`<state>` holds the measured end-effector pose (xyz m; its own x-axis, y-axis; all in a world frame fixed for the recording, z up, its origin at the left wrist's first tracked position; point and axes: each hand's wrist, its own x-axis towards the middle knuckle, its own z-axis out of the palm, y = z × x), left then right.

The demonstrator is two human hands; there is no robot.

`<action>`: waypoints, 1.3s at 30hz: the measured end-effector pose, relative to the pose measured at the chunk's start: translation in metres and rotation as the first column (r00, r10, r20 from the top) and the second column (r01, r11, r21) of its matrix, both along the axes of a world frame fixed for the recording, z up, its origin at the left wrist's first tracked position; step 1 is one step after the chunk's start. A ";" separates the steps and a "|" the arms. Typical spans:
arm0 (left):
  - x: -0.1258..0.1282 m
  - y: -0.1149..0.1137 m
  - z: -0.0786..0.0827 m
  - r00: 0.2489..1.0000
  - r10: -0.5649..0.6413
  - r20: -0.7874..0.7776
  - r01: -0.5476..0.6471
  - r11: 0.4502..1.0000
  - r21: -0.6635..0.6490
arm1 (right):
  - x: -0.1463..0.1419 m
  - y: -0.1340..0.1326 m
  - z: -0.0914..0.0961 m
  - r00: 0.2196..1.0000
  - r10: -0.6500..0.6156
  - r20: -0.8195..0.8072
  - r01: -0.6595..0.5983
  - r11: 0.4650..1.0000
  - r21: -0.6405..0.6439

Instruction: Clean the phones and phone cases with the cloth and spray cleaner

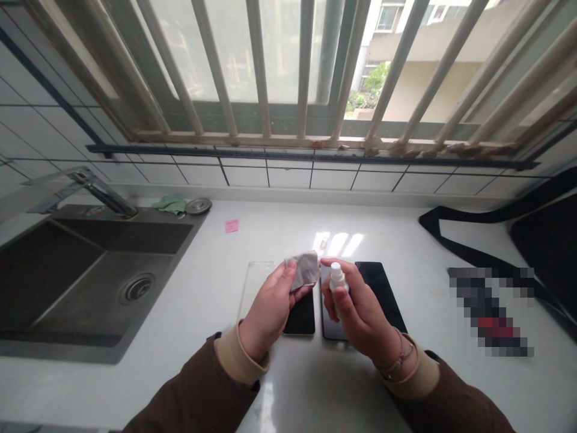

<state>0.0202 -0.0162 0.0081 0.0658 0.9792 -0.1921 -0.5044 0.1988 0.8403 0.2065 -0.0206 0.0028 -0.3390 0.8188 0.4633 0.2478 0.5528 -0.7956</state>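
While white counter (180, 379) is bearing black tablet (381, 285), partly hidden behind R hand (360, 316), smaller dark device (301, 316) is lying partly behind L hand (273, 294). L hand is pinching grey cloth (303, 269) nr. it; R hand is gripping white bottle (336, 273), hiding its lower part.

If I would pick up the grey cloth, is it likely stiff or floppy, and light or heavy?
The grey cloth would probably be floppy: its surface looks soft and slightly creased. It is likely light too, since it looks thin and small in the left hand.
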 end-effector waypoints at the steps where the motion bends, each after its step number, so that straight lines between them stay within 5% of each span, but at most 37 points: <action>1: 0.000 0.000 -0.001 1.000 0.001 -0.011 -0.001 1.000 0.008 | 0.000 0.001 -0.002 0.997 0.030 -0.072 -0.034 0.998 -0.053; 4: -0.001 0.000 -0.002 0.999 -0.006 -0.054 0.009 0.999 0.049 | -0.002 0.007 -0.007 0.985 0.036 -0.168 -0.057 0.991 -0.121; 8: -0.001 0.000 -0.003 0.996 -0.008 -0.086 0.014 0.997 0.079 | 0.006 -0.003 0.012 0.978 -0.053 -0.201 0.074 0.992 0.099; 12: -0.001 0.000 -0.002 0.997 0.003 -0.071 0.003 0.996 0.087 | 0.025 -0.041 0.050 0.917 -0.191 -0.350 0.322 0.873 0.367; 14: 0.000 -0.001 -0.001 0.998 0.011 -0.069 -0.005 0.996 0.084 | 0.028 -0.048 0.060 0.923 -0.268 -0.278 0.366 0.834 0.413; 16: 0.000 -0.001 -0.001 0.998 0.013 -0.068 -0.007 0.997 0.082 | 0.024 -0.038 0.059 0.935 -0.248 -0.254 0.338 0.838 0.428; 19: 0.000 0.000 -0.001 0.998 0.020 -0.062 -0.015 0.996 0.084 | 0.014 -0.015 0.040 0.965 -0.234 -0.115 0.259 0.913 0.315; 24: 0.000 0.001 -0.002 0.997 0.026 -0.069 -0.020 0.996 0.087 | 0.014 -0.018 0.022 0.922 -0.263 -0.285 0.372 0.806 0.461; 29: 0.000 0.000 -0.002 0.997 0.020 -0.071 -0.014 0.997 0.081 | 0.006 -0.015 0.027 0.970 -0.216 -0.114 0.244 0.891 0.384; 39: 0.001 0.000 -0.001 0.997 0.030 -0.074 -0.024 0.996 0.083 | 0.006 -0.007 0.020 0.981 -0.155 -0.119 0.177 0.962 0.208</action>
